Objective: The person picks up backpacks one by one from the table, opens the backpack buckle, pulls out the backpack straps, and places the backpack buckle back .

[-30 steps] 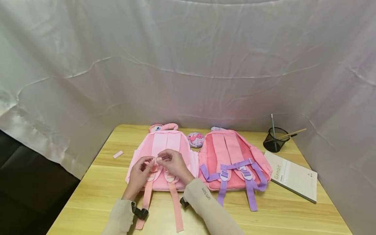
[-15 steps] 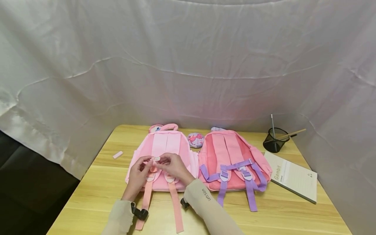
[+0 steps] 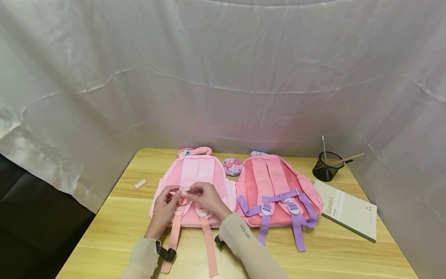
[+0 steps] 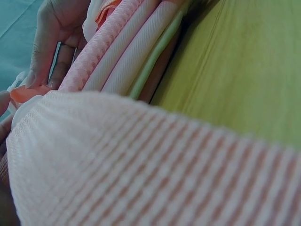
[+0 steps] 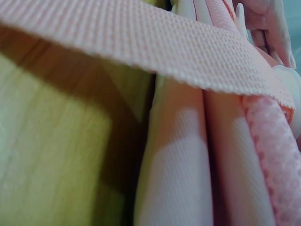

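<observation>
A light pink backpack (image 3: 191,170) lies back side up on the wooden table, its two peach straps (image 3: 208,248) trailing toward the front edge. Over its lower part, my left hand (image 3: 164,205) and right hand (image 3: 208,197) meet fingertip to fingertip. Between them they pinch a small white plastic buckle (image 3: 185,188) on a peach strap; the fingers hide much of it. In the left wrist view, the fingers of the right hand (image 4: 47,42) touch a short peach strap piece (image 4: 30,93). A blurred strap (image 5: 141,37) crosses the right wrist view.
To the right lies a darker pink backpack (image 3: 259,174) with purple straps (image 3: 298,232). Behind stands a round patterned pouch (image 3: 232,166). A black mesh pen cup (image 3: 325,172) and a notepad (image 3: 348,211) sit at right, a small pink block (image 3: 140,183) at left.
The right hand's fingers have dropped slightly, and the white buckle has shifted a little left between the hands. Over the last half second hardly anything has moved.
</observation>
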Action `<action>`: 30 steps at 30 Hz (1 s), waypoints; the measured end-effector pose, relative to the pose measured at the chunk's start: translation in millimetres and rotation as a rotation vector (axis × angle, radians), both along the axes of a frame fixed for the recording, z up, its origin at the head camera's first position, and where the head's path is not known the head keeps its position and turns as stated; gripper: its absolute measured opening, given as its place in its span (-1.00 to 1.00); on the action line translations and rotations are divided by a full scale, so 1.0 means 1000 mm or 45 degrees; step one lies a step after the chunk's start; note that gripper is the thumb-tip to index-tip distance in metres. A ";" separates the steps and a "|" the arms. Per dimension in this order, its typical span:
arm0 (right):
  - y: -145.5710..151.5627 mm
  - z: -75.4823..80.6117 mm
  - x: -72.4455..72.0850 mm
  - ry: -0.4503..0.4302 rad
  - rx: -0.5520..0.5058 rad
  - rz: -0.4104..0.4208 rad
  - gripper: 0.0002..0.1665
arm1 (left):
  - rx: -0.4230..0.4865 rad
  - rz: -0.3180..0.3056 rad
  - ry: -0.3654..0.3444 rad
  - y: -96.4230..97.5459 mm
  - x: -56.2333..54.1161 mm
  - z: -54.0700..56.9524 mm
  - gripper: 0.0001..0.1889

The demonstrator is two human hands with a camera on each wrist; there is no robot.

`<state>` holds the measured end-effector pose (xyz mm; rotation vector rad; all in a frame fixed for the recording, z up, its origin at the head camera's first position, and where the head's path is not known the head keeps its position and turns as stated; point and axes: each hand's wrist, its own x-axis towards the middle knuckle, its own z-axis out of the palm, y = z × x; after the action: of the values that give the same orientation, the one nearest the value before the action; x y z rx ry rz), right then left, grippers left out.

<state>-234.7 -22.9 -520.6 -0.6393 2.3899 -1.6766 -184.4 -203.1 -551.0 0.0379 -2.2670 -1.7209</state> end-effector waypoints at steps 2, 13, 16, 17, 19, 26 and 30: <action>0.000 -0.001 -0.001 0.012 0.003 0.002 -0.77 | 0.003 -0.001 -0.001 0.000 0.000 0.000 -0.78; 0.001 -0.004 -0.003 0.016 0.023 0.003 -0.77 | -0.061 -0.024 0.028 -0.001 0.000 -0.002 -0.76; 0.001 -0.004 -0.003 0.026 0.018 0.008 -0.78 | -0.051 -0.030 0.022 -0.001 0.001 -0.001 -0.77; 0.001 -0.004 -0.003 0.027 0.018 0.010 -0.78 | -0.048 -0.029 0.017 -0.001 0.001 -0.001 -0.77; 0.001 -0.004 -0.002 0.030 0.014 0.014 -0.78 | -0.042 -0.031 0.003 -0.001 0.001 -0.001 -0.77; 0.001 -0.002 -0.002 0.024 -0.002 0.015 -0.77 | -0.024 -0.038 -0.041 -0.001 0.001 -0.001 -0.78; 0.001 -0.001 0.000 0.004 -0.015 -0.002 -0.76 | -0.020 -0.043 -0.062 -0.001 0.002 0.001 -0.78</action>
<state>-235.1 -21.5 -521.2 -0.6418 2.3852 -1.6925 -182.6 -204.3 -550.3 0.0387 -2.3284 -1.7373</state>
